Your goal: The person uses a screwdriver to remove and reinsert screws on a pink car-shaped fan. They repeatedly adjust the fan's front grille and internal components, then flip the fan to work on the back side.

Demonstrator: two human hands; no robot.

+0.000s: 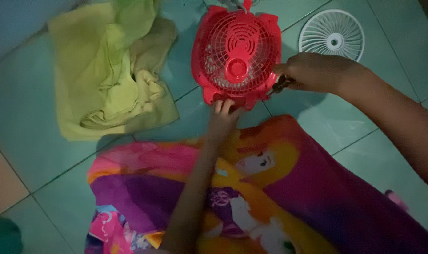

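Head view, fan body: the red fan housing [236, 55] lies flat on the pale green tiled floor [30, 141], grille side up, with a round hub at its middle and lobed corners at the rim.
Head view, left hand: the left hand [222, 118] reaches up from below and rests its fingertips on the near edge of the housing; the fingers are loosely curled, pressing rather than gripping.
Head view, right hand: the right hand [308, 73] is closed around a small dark tool [282, 83], too dim to identify, whose tip meets the right rim of the housing.
Doing the step well: by the look of it, the left fingertips should keep the housing from turning or sliding on the smooth tile while the tool works at the rim; holding the tool square to the rim would likely reduce slipping.
Edges: the housing's near rim sits just beside the edge of the colourful printed fabric [270, 188] over the person's lap.
Nearby things: a white fan grille [332, 34] lies apart at the upper right; a crumpled yellow-green cloth [115, 70] lies just left of the housing, not clearly touching it.
Open room: bare tile shows between housing and white grille and at the right; the left side is crowded by the cloth.
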